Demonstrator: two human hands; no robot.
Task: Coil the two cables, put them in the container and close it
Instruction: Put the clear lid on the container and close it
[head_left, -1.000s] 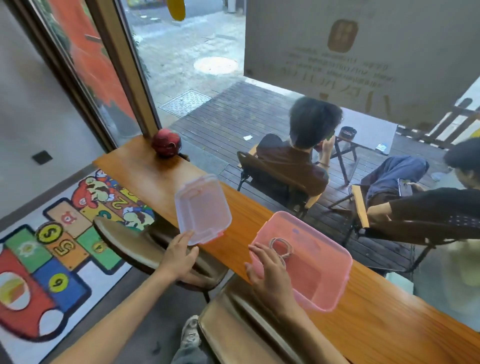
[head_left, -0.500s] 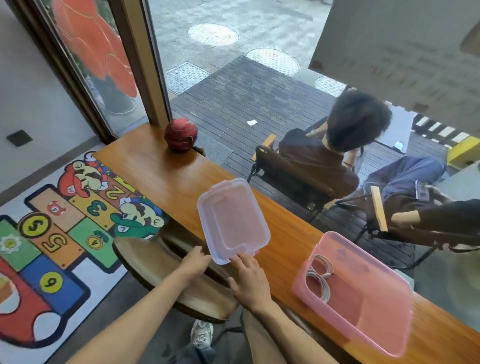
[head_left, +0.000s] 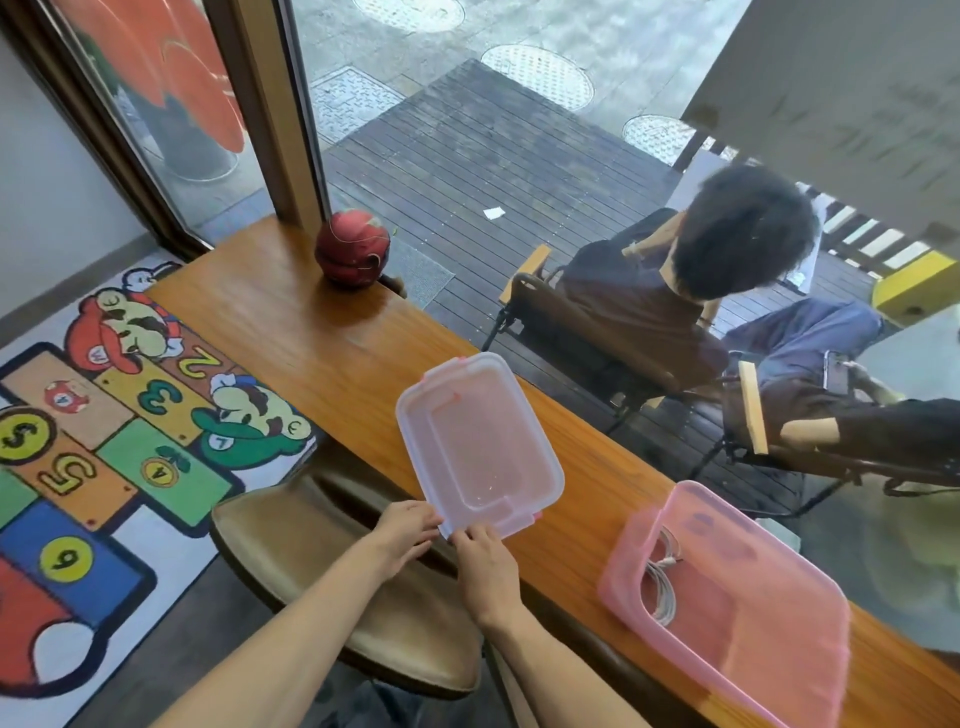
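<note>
Both hands now pinch the clear lid's (head_left: 478, 441) near edge, left hand (head_left: 402, 535) and right hand (head_left: 485, 561) side by side, the cables (head_left: 662, 582) coiled inside the open pink container (head_left: 769, 618) on the counter (head_left: 291, 317), beside a rug (head_left: 104, 415) numbered 2, 3, 4, 5, 6.

**What stays out of sight**

The pink container (head_left: 737, 618) runs off the bottom edge, its near corner cut away. Its tinted wall veils the coiled cables (head_left: 662, 582); how many lie inside cannot be told. The lid (head_left: 478, 441) covers the fingertips of both hands where they grip its near edge. The wooden surface (head_left: 311, 332) leaves the frame at lower right.
</note>
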